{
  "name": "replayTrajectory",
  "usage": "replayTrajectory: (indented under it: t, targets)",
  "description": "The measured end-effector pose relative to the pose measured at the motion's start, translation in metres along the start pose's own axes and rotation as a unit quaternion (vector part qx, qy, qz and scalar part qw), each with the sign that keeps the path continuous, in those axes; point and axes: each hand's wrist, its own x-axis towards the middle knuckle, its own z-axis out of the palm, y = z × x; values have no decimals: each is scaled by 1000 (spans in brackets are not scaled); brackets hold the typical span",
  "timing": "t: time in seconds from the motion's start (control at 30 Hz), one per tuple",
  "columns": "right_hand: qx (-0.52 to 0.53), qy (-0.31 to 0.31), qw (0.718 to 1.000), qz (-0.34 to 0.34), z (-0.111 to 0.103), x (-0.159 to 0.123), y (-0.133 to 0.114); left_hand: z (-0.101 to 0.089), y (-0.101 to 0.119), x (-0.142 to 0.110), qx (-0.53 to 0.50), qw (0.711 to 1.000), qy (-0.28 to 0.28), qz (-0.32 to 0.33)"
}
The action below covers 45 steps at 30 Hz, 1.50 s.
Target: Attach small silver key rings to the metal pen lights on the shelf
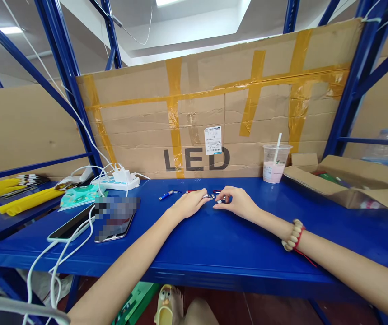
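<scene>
My left hand rests low over the blue tabletop, its fingers closed around a small silvery piece that is mostly hidden. Just to its right, my right hand is curled in a pinch, with a tiny whitish bit at the fingertips, too small to name. Little shiny pieces lie between the two hands. Left of my left hand is a slim blue tube with a metal clip, like a keychain penlight. Red slim pieces show partly behind both hands.
Two phones and white cables lie at the left, beside a white power strip. A plastic cup with a straw stands at the back right, near an open cardboard box. Taped cardboard walls off the back.
</scene>
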Motion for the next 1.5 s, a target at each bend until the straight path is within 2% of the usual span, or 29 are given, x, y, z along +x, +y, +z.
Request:
replayTrajectory:
  t: [0.2, 0.3, 0.47, 0.63, 0.8, 0.97, 1.13, 1.27, 1.37, 1.5]
  targets:
    - [77, 26, 997, 18, -4, -1, -7, 3, -1, 1, -51, 998, 16, 26]
    - [92, 33, 995, 2, -5, -1, -10, 4, 1, 1, -68, 997, 17, 38]
    - [76, 44, 996, -33, -6, -1, -12, 4, 5, 1, -44, 998, 15, 51]
    - [107, 49, 993, -30, -7, -2, -15, 2, 9, 1, -7, 998, 11, 55]
    - [128, 74, 988, -45, -6, -2, -14, 7, 8, 2, -19, 999, 4, 49]
    - [98, 95, 987, -88, -6, -2, -12, 13, 1, 3, -80, 995, 16, 57]
    - [103, 89, 985, -110, -9, -4, -13, 8, 1, 3, -157, 985, 49, 46]
    - [111, 86, 982, -125, -12, -5, -17, 6, 4, 2, -155, 984, 66, 65]
    - [114, 86, 983, -112, -15, -5, -18, 8, 6, 1, -130, 985, 79, 75]
    - [127, 86, 987, -47, -19, -4, -17, 10, 4, 1, -107, 982, 109, 113]
